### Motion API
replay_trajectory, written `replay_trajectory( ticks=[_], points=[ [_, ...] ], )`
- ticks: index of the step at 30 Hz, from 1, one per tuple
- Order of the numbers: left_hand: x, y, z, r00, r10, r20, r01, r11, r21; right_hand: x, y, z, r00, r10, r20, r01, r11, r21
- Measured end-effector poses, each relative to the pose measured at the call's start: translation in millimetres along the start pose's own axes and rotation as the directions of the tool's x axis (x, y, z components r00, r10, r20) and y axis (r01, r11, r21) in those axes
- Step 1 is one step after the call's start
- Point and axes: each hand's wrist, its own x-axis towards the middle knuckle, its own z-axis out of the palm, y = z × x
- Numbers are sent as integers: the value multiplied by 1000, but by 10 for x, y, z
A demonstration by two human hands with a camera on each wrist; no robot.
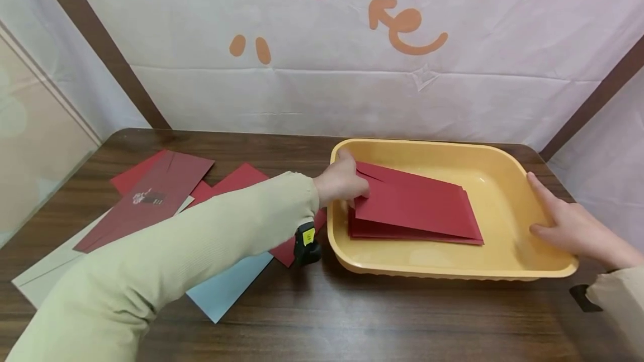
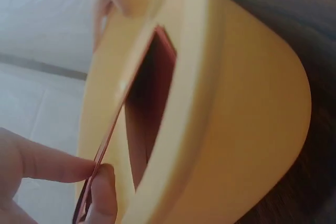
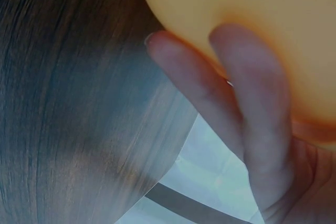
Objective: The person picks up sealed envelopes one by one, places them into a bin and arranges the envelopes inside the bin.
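A yellow plastic basin (image 1: 503, 194) stands on the table, with a small stack of red envelopes (image 1: 422, 234) lying inside it. My left hand (image 1: 343, 179) reaches over the basin's left wall and pinches the top red envelope (image 1: 402, 191) by its left end. In the left wrist view, thumb and finger hold that envelope (image 2: 116, 118) tilted, its near end lifted off the darker stack beneath. My right hand (image 1: 571, 222) grips the basin's right wall, thumb inside. Its fingers (image 3: 252, 77) lie along the outside of the wall in the right wrist view.
Left of the basin, several envelopes overlap on the brown table (image 1: 377, 317): a dark red one (image 1: 148, 200) with a printed mark, a pale one (image 1: 55, 264), a light blue one (image 1: 228, 286) and more red ones, partly behind my left sleeve. A patterned white curtain (image 1: 322, 94) hangs behind the table.
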Motion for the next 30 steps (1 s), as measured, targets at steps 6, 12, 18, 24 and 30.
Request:
replay_trajectory(
  ticks=[6,12,18,24,30],
  points=[
    [87,15,100,999,-41,13,38,979,199,-34,3,17,1000,-11,-9,11,1000,-2],
    [151,9,159,999,-43,14,37,947,320,-39,-4,11,1000,6,-2,-6,1000,4],
    [193,-8,198,997,-75,24,61,925,376,-45,-32,5,1000,17,13,-17,1000,9],
    [221,-9,231,992,-123,8,110,909,403,-33,-58,6,999,27,30,-27,999,28],
    [215,27,255,991,-133,13,113,884,453,-35,-42,-2,999,29,14,-29,1000,10]
  ],
)
